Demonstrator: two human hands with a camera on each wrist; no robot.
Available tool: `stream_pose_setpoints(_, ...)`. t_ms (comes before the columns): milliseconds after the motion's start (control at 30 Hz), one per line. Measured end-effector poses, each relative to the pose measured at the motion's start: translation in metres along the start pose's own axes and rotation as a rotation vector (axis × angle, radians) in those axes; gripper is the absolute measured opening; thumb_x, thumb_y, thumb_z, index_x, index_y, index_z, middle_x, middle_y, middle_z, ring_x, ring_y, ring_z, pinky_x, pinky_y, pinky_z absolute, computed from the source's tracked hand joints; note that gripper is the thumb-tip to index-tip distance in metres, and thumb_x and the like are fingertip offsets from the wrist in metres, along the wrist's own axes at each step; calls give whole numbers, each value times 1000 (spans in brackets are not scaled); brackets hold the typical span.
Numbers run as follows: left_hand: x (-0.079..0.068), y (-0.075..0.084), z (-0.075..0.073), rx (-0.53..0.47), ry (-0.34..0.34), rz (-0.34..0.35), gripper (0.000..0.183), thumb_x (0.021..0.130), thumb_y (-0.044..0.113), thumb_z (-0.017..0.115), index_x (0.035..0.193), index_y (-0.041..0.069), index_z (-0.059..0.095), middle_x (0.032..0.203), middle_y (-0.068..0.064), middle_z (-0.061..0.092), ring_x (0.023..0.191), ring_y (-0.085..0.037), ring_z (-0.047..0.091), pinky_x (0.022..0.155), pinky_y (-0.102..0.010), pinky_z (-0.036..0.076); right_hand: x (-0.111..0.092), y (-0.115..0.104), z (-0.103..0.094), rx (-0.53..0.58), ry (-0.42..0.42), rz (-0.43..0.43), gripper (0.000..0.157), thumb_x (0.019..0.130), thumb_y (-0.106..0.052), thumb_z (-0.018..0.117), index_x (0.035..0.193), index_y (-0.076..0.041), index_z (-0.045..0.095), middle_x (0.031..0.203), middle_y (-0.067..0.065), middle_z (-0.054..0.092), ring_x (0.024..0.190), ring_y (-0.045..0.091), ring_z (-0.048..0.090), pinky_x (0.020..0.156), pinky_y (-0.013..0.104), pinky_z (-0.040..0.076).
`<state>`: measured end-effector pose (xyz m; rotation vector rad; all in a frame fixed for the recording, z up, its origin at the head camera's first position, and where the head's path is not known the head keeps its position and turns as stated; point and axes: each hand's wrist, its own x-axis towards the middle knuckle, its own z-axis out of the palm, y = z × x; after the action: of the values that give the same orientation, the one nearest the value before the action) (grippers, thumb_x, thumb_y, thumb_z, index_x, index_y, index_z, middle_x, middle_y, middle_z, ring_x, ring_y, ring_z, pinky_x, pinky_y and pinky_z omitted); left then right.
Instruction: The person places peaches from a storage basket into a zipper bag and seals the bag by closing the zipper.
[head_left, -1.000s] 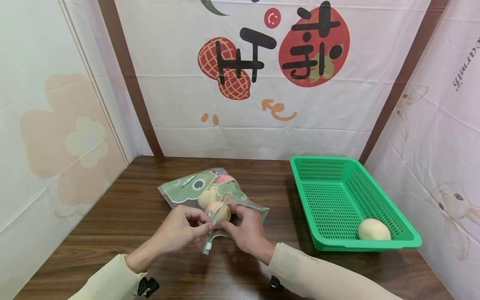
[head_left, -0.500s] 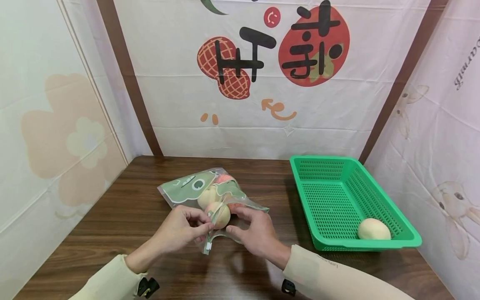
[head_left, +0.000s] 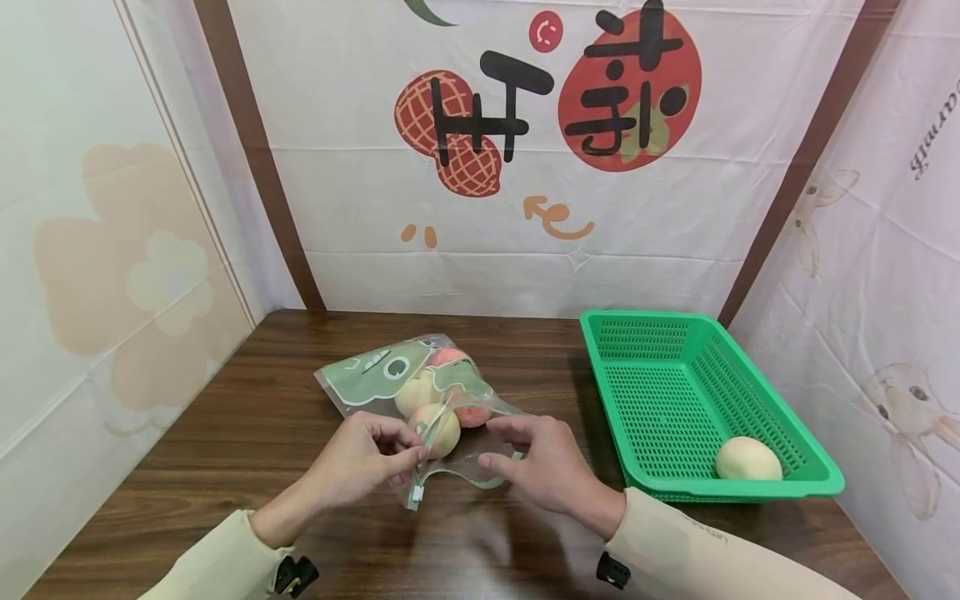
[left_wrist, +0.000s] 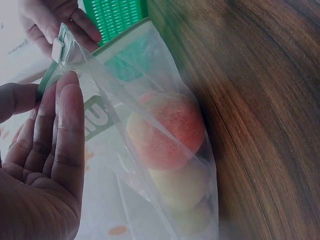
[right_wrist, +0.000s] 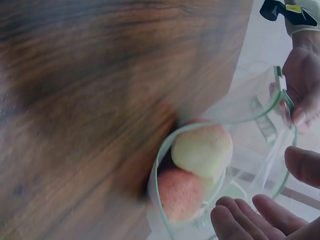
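The wooden table (head_left: 555, 375) bears everything, so neither hand has to carry any weight. On its right stands the green basket (head_left: 682, 486), beside the right arm and so probably within easy reach. The clear bag (head_left: 367, 377) lies left of it, its mouth turned toward the person, which seems to suit hands coming from the near side. The left hand (head_left: 363, 462) pinches the mouth's edge between thumb and fingers, likely to steady the bag and keep that edge raised. The right hand (head_left: 551, 462) is loosely spread at the mouth's other side, thumb well apart from the fingers, with nothing in its grip; whether it brushes the plastic I cannot tell. Several peaches (head_left: 442, 433) cluster inside the bag, probably helping weigh it down; a lone pale peach (head_left: 747, 458) rests in the basket's near right corner. The small white slider (head_left: 417, 492) sits at one end of the zip, leaving the mouth gaping.
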<state>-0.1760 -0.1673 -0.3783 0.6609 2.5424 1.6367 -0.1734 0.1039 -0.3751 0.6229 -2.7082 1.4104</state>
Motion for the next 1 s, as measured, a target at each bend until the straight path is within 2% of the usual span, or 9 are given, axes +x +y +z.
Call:
stream_pose_setpoints(167, -1, 0, 0, 3, -2, 7, 10, 89, 7, 79, 81, 3, 75, 70, -4, 69, 56, -10, 60, 50, -27, 54, -2, -1, -13, 24, 9, -1, 33, 88, -24, 84, 118, -13, 75, 114, 4, 75, 106, 26, 72, 89, 44, 59)
stream_pose_setpoints(300, -1, 0, 0, 3, -5, 18, 11, 89, 8, 79, 79, 5, 75, 70, -4, 71, 55, -9, 59, 49, -23, 52, -1, -3, -23, -5, 27, -12, 28, 87, -23, 84, 113, -15, 77, 108, 0, 76, 99, 17, 72, 84, 36, 60)
stream_pose_setpoints(500, -1, -1, 0, -14, -10, 23, 11, 89, 7, 78, 79, 4, 75, 69, -5, 70, 55, -8, 58, 48, -22, 50, -2, -5, -38, -29, 39, -4, 30, 85, -24, 86, 111, -13, 77, 102, -4, 76, 89, 12, 71, 79, 30, 59)
stream_pose_setpoints(667, -1, -1, 0, -27, -14, 22, 10, 89, 6, 78, 80, 3, 75, 68, -7, 69, 55, -9, 58, 48, -23, 51, -4, -6, -49, -26, 24, -24, 32, 86, -24, 85, 113, -9, 76, 102, -2, 76, 87, 11, 72, 76, 25, 58)
stream_pose_setpoints(833, -2, -1, -2, -39, -18, 18, 10, 89, 6, 78, 81, 3, 75, 68, -9, 68, 56, -9, 58, 48, -21, 50, -6, -7, -60, -38, 10, -17, 30, 86, -24, 85, 112, -14, 77, 107, -2, 76, 97, 15, 72, 82, 31, 59)
stream_pose_setpoints(1000, -3, 0, -2, -37, -17, 4, 10, 89, 6, 78, 81, 3, 75, 68, -9, 68, 56, -8, 58, 49, -20, 49, -9, -7, -75, -116, -4, -19, 33, 85, -28, 86, 114, -16, 76, 111, -4, 75, 103, 17, 71, 87, 41, 59)
